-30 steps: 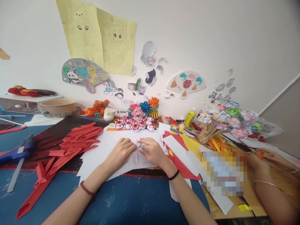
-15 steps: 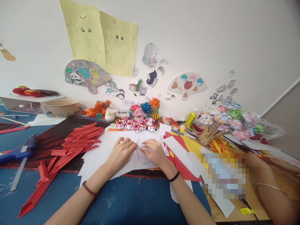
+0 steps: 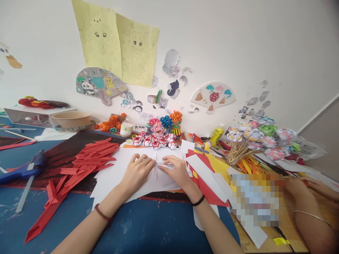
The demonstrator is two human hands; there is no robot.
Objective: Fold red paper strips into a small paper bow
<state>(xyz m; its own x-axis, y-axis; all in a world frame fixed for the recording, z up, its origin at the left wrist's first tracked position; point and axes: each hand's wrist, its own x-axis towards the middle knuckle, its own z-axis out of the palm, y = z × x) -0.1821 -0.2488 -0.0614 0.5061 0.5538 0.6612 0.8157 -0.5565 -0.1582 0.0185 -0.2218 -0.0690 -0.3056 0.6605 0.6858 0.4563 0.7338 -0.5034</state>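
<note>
A small white folded paper piece (image 3: 155, 172), with narrow arms in a cross-like shape, stands between my hands over a layer of white paper sheets (image 3: 113, 176). My left hand (image 3: 139, 172) is closed on its left side, fingers curled and fingertips at the centre. From the right, my right hand (image 3: 176, 173) pinches the piece between thumb and forefinger. My fingers cover part of the paper, so its exact folds cannot be made out. Just behind lie several red-and-white paper flowers (image 3: 155, 141).
Red folded paper strips (image 3: 92, 158) are heaped to the left, beside a blue glue gun (image 3: 30, 167). Right of my hands lie red sheets (image 3: 201, 169) and white strips. A bunch of paper flowers (image 3: 254, 135) lies farther right, near another person's hands (image 3: 304, 192).
My right thumb and forefinger have shifted slightly on the white paper piece. My left hand keeps its hold. The whole view has moved a little.
</note>
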